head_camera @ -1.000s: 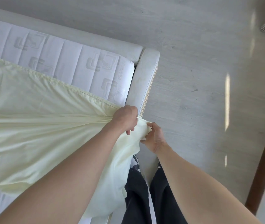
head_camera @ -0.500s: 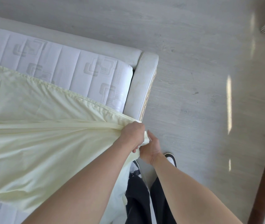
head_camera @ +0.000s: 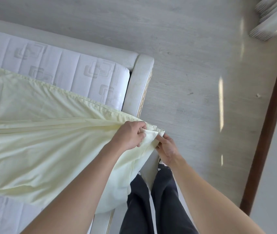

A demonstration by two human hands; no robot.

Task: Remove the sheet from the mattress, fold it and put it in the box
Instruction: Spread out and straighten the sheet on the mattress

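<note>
Already the pale yellow sheet (head_camera: 38,132) is off most of the quilted mattress (head_camera: 63,65), whose bare top shows along the far side and again at the lower left, so this looks like the folding step: the cloth is doubled over and pulled taut toward the foot corner of the white bed frame (head_camera: 139,85), where both hands meet. No box is in view.

The left hand (head_camera: 129,135) is curled into a near fist around a bunched corner of the sheet, knuckles up, with creases running from its grip back across the bed. The right hand (head_camera: 167,149) is just beside it, thumb and fingers pinching the edge of the same cloth where a small flap sticks out between the two hands; how many layers it has hold of I cannot tell. Below the hands the sheet hangs over the side of the bed, beside the person's dark trousers (head_camera: 153,200).

Next, I judge, the corners need to be matched and the hands drawn apart along the edge to square the fold, keeping the hanging part clear of the grey floor (head_camera: 193,65).
</note>
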